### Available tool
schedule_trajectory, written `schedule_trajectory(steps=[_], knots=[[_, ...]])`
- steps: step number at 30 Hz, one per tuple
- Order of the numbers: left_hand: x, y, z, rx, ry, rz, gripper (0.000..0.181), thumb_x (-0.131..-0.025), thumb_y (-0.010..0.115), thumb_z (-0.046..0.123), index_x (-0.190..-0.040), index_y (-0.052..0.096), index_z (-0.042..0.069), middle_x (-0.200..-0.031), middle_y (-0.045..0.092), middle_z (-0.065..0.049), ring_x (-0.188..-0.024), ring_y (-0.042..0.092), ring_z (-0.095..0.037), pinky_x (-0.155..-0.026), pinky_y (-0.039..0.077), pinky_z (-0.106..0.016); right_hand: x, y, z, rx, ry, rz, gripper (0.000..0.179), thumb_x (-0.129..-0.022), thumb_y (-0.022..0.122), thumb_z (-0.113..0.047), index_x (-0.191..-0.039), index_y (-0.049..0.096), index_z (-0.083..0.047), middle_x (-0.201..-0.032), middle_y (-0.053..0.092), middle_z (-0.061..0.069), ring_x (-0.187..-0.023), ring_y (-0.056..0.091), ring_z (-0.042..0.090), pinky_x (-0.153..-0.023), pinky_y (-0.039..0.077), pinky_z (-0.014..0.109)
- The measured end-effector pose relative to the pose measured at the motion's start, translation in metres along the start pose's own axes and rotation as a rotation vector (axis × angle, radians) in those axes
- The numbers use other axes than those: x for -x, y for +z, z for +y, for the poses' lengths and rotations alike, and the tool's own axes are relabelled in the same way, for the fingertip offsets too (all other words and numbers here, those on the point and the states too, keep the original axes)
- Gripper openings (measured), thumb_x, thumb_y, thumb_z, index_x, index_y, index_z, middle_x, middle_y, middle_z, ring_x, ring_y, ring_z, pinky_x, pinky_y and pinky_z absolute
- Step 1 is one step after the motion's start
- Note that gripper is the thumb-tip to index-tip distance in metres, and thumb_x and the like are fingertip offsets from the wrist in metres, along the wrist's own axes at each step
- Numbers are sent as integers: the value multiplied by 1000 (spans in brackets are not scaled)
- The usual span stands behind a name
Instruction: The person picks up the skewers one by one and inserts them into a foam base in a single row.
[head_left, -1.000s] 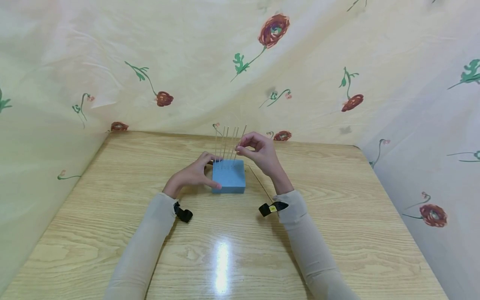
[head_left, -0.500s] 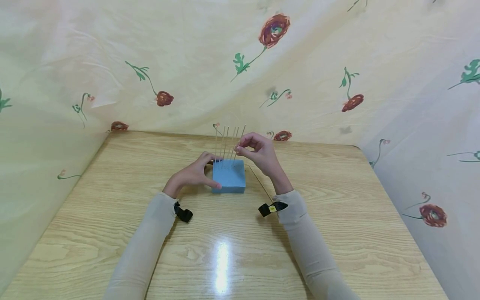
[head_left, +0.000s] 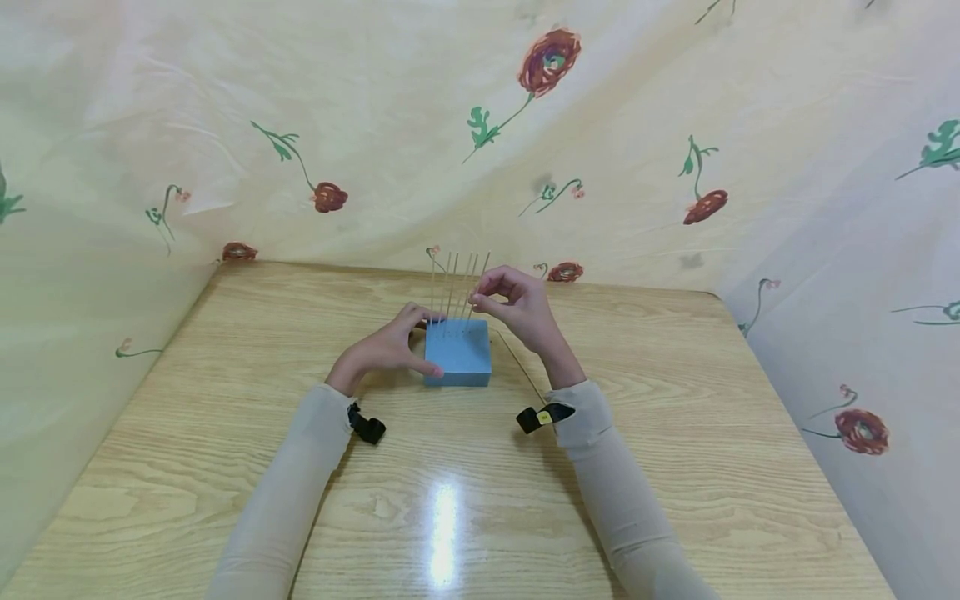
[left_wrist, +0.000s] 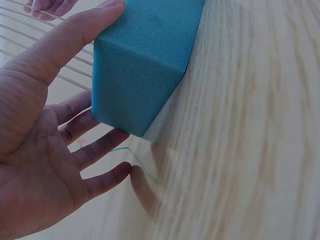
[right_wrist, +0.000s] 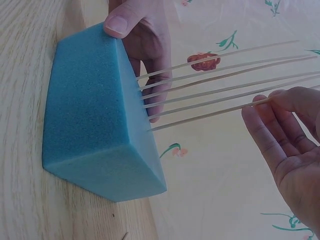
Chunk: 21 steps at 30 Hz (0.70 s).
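Observation:
A blue foam block (head_left: 459, 354) rests on the wooden table with several thin wooden sticks (right_wrist: 200, 96) standing in a row in its top face, near the far edge. My left hand (head_left: 386, 346) holds the block at its left side, thumb at the near top edge and fingers round the back. Above the block's far right part, my right hand (head_left: 521, 308) pinches the rightmost stick (right_wrist: 200, 118) between thumb and fingers. That stick's lower end meets the foam, and it leans a little to the right in the head view.
A loose stick (head_left: 521, 367) lies on the table (head_left: 637, 500) right of the block, partly under the right wrist. Black cameras sit on both wrists. Behind the table hangs a pale cloth (head_left: 375, 108) with a flower pattern.
The top of the pinched stick has shifted very slightly left and down in the head view. Both hands keep nearly the same place, and the block has not moved.

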<state>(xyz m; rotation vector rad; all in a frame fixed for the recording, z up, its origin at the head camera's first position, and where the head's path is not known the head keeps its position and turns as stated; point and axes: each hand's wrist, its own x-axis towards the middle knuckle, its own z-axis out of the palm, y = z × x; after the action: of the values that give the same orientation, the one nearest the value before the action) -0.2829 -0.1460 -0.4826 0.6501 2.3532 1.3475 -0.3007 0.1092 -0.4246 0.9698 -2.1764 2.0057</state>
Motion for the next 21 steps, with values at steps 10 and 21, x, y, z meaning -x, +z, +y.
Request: schedule_trajectory(steps=[10, 21], knots=[[-1, 0, 0, -17, -16, 0, 91, -77, 92, 28, -152, 41, 17, -148, 33, -9, -143, 34, -31, -119, 31, -55, 0, 0, 1, -4, 7, 8, 10, -91, 68, 11, -97, 67, 3, -93, 68, 17, -84, 72, 23, -80, 63, 36], [-1, 0, -1, 2, -18, -1, 90, -77, 92, 27, -151, 42, 16, -151, 31, -11, -142, 33, -31, -120, 30, -55, 0, 3, 2, 13, 7, 6, 14, -92, 70, 5, -101, 64, 13, -93, 69, 11, -88, 71, 36, -79, 63, 37]])
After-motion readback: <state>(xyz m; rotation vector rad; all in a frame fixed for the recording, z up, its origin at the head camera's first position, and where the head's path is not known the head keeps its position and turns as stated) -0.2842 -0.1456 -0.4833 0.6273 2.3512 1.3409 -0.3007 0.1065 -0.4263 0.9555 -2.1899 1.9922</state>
